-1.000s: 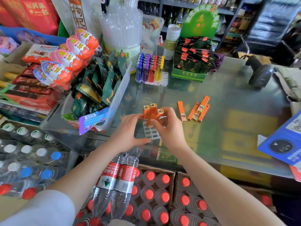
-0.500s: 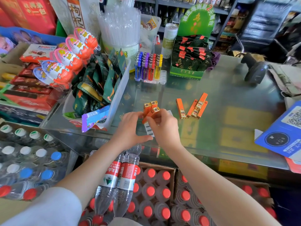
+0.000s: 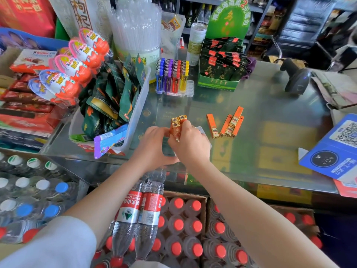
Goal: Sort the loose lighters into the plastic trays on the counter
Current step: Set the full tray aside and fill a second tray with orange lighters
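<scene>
Coloured lighters (image 3: pixel 172 78) fill far tray (image 3: pixel 190 88)

- my right hand (image 3: pixel 190 146) covers most of the clear tray (image 3: pixel 201 130); only a corner shows.
- my fingers hide the lower bodies of the upright orange lighters (image 3: pixel 177 124).
- the blue card (image 3: pixel 334 151) runs off the right edge.

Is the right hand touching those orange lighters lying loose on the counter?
Apart. The head view shows bare glass counter between the right hand and the loose orange lighters.
</scene>
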`<state>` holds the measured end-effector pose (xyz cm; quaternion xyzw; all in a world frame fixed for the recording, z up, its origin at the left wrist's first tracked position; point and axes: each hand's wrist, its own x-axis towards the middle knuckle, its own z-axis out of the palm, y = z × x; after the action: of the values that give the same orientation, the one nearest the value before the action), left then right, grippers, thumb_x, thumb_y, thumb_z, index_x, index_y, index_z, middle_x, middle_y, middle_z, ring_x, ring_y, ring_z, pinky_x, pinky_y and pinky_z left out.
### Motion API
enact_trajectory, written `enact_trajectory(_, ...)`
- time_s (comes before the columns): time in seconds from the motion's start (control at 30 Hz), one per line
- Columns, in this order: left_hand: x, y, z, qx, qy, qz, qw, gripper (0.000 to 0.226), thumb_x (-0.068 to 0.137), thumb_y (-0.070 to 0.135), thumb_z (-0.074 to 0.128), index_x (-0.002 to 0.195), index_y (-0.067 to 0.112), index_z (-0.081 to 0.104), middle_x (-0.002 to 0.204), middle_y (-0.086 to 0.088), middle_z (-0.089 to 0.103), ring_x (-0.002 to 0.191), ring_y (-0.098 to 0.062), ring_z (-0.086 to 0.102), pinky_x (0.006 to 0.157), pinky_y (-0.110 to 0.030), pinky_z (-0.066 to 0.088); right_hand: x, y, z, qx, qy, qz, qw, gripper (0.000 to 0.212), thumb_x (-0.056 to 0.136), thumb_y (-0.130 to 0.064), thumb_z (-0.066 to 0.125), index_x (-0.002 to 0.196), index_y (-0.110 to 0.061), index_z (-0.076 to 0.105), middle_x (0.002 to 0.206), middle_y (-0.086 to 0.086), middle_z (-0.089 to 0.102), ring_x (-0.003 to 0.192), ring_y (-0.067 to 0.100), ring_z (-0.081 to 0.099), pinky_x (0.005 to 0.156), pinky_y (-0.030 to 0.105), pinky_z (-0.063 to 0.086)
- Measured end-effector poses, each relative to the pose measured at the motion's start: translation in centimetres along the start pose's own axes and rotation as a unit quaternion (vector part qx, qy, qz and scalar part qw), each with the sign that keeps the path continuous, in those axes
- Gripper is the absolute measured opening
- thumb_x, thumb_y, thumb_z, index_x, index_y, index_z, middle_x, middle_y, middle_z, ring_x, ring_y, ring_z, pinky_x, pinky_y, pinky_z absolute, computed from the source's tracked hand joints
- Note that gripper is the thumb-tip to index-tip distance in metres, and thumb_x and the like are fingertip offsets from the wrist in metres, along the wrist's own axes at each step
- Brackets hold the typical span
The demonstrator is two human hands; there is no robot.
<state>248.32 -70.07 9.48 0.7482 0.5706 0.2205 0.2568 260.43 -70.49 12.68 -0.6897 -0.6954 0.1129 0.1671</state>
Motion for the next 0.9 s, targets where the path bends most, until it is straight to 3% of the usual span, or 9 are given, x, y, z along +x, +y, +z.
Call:
enact_trajectory(0.1, -0.1, -0.2, -0.2, 0.000, -0.013, 0.004, 1.000, 0.072, 0.059, 0.043, 0.079, 0.118, 0.018, 0.048, 0.117, 0.003, 0.050, 0.118, -0.012, 0.034, 0.097, -0.028, 0.033, 0.6, 2.2, -0.8, 0.081, -0.053, -0.013, 0.995, 0.030, 0.085, -0.035, 0.059, 0.101, -0.010, 0.051, 0.095, 0.006, 0.065, 0.085, 0.027, 0.061, 0.069, 0.037, 0.050)
enact_trajectory(0.17, -0.2, -0.4, -0.4, -0.005, -0.023, 0.005, 1.000, 0.077, 0.059, 0.042, 0.080, 0.123, 0.018, 0.045, 0.122, 0.002, 0.048, 0.119, -0.011, 0.035, 0.097, -0.026, 0.031, 1.3, 4.5, -1.5, 0.075, -0.072, -0.019, 0.994, 0.027, 0.087, -0.026, 0.057, 0.110, -0.012, 0.050, 0.102, 0.006, 0.063, 0.090, 0.024, 0.060, 0.074, 0.037, 0.051)
enact_trajectory(0.33, 0.3, -0.3, -1.2, -0.004, -0.070, 0.003, 0.998, 0.081, 0.061, 0.040, 0.080, 0.129, 0.021, 0.040, 0.132, 0.003, 0.044, 0.124, -0.012, 0.033, 0.100, -0.027, 0.028, 4.4, 8.3, -2.5, -0.020, 0.002, 0.042, 0.999, 0.022, 0.093, -0.018, 0.043, 0.109, -0.007, 0.054, 0.111, 0.014, 0.055, 0.089, 0.034, 0.058, 0.062, 0.034, 0.043)
enact_trajectory(0.47, 0.4, -0.2, -1.7, -0.005, -0.098, 0.001, 0.995, 0.080, 0.062, 0.038, 0.080, 0.129, 0.024, 0.038, 0.132, 0.005, 0.043, 0.125, -0.011, 0.032, 0.103, -0.028, 0.028, 6.3, 8.2, -2.3, -0.134, -0.066, 0.046, 0.988, 0.022, 0.093, -0.020, 0.045, 0.104, -0.002, 0.051, 0.105, 0.016, 0.057, 0.090, 0.036, 0.059, 0.058, 0.034, 0.037)
enact_trajectory(0.57, 0.3, 0.1, -1.7, -0.010, -0.093, -0.002, 0.996, 0.079, 0.063, 0.036, 0.080, 0.129, 0.025, 0.038, 0.131, 0.005, 0.042, 0.125, -0.009, 0.031, 0.101, -0.024, 0.025, 7.2, 7.8, -2.1, -0.158, -0.108, 0.040, 0.981, 0.016, 0.092, -0.016, 0.046, 0.099, -0.003, 0.052, 0.098, 0.014, 0.057, 0.086, 0.034, 0.061, 0.049, 0.027, 0.032)
enact_trajectory(0.7, 0.2, 0.4, -1.6, -0.013, -0.089, -0.011, 0.996, 0.077, 0.064, 0.033, 0.079, 0.130, 0.026, 0.038, 0.132, 0.004, 0.042, 0.124, -0.009, 0.033, 0.099, -0.021, 0.024, 7.6, 8.2, -2.5, -0.046, -0.138, 0.025, 0.989, 0.016, 0.089, -0.023, 0.050, 0.081, -0.009, 0.048, 0.074, 0.007, 0.052, 0.069, 0.030, 0.053, 0.046, 0.026, 0.031)
enact_trajectory(0.8, -0.2, 0.5, -1.5, -0.019, -0.076, -0.014, 0.997, 0.075, 0.064, 0.032, 0.079, 0.127, 0.028, 0.040, 0.124, 0.011, 0.043, 0.119, -0.006, 0.036, 0.098, -0.022, 0.027, 6.4, 9.1, -3.7, 0.128, -0.058, -0.006, 0.990, 0.014, 0.087, -0.020, 0.057, 0.095, -0.009, 0.055, 0.077, 0.003, 0.057, 0.066, 0.023, 0.053, 0.054, 0.026, 0.037)
enact_trajectory(0.9, -0.4, 0.8, -1.3, -0.024, -0.068, -0.012, 0.997, 0.074, 0.065, 0.031, 0.079, 0.128, 0.028, 0.039, 0.115, 0.019, 0.036, 0.113, 0.001, 0.031, 0.096, -0.019, 0.025, 4.4, 9.6, -4.7, 0.182, -0.059, -0.113, 0.975, 0.018, 0.081, -0.009, 0.063, 0.097, -0.007, 0.055, 0.078, 0.004, 0.064, 0.068, 0.019, 0.059, 0.060, 0.019, 0.045)
